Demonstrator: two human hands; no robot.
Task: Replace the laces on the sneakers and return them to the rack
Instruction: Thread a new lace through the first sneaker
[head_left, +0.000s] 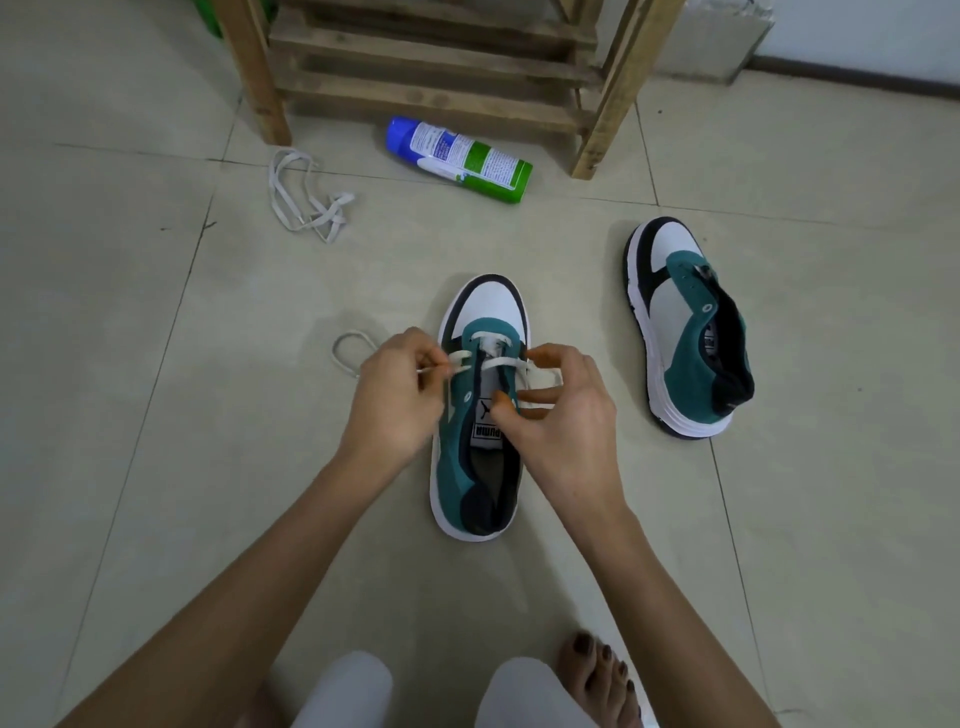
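So, mid-lacing the near sneaker (457, 467), pinching the lace (498, 362) with left hand (395, 400) at 9 o'clock and right hand (571, 421) at 3. Next, probably threading higher eyelets (466, 396).

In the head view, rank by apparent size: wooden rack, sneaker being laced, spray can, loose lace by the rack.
wooden rack, cut off by the frame
sneaker being laced
spray can and loose lace: alike in extent, not ranked
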